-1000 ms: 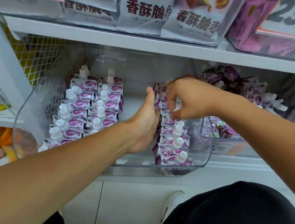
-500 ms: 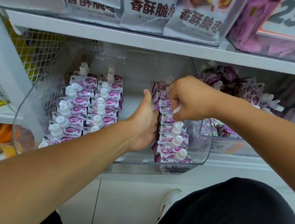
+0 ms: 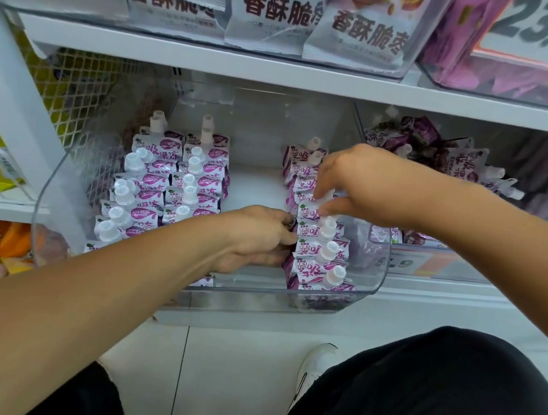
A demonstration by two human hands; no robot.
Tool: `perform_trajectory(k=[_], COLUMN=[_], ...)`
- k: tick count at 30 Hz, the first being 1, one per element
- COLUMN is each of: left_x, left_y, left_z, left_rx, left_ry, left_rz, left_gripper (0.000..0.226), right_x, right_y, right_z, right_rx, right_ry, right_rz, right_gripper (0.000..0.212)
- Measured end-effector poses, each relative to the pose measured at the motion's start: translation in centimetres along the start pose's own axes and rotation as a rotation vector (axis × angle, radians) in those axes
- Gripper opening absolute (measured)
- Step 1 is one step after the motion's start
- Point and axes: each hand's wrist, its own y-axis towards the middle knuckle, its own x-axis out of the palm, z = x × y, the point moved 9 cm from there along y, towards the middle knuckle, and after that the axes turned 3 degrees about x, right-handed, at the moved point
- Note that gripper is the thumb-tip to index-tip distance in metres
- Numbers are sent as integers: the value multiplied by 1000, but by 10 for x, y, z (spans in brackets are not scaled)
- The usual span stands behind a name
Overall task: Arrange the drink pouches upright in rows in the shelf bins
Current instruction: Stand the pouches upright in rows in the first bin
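In the clear bin [image 3: 376,264], the right-hand pouch row [image 3: 316,243] stands upright. The left hand [image 3: 255,236] presses its side, fingers hidden; the right hand [image 3: 347,185] pinches a pouch top. Letting go early could topple the row into the bin's central gap.

A white shelf [image 3: 427,295] carries two clear plastic bins side by side: the left bin [image 3: 374,275] overhangs its front edge, the right bin [image 3: 431,261] sits just beside it. Another shelf [image 3: 214,62] above carries snack bags [image 3: 363,28].
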Motion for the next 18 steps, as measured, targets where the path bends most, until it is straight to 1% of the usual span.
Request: perform_trajectory(k=[2,4,6,7,8,11,12,13,16,18], left_x=[4,9,10,8,6,9,12,14,25,27], left_y=[1,-4,-13,-16,-18,-25,-25,-26,-23,-21], left_z=[0,-2,-3,-3,-5,-7,-7,-7,-8,-8], left_rx=[-6,-30,-68,-82,-103,-167,-176,-183,-196,-187], left_ry=[32,58,34,7,-42,-202,-230,-252,-245,-190], left_rz=[-8,-19,9,34,51,47,31,14,-87,-119], left_gripper=[32,27,18,18,20,30,34,39,63,66], right_x=[2,4,-1,-5,-4,15,18,18,8,8], right_y=[7,11,3,-5,-13,-33,-35,-37,-43,-44], right_z=[-2,-5,-13,-20,-26,-37,-37,-36,-30,-29], right_rx=[12,6,-36,-81,-130,-218,-239,-264,-304,-297], right_ry=[44,47,44,46,43,29,25,31,140,184], right_rz=[-30,-21,25,44,32,-108,-94,-41,190,245], right_gripper=[23,18,21,24,26,23,22,22,21,20])
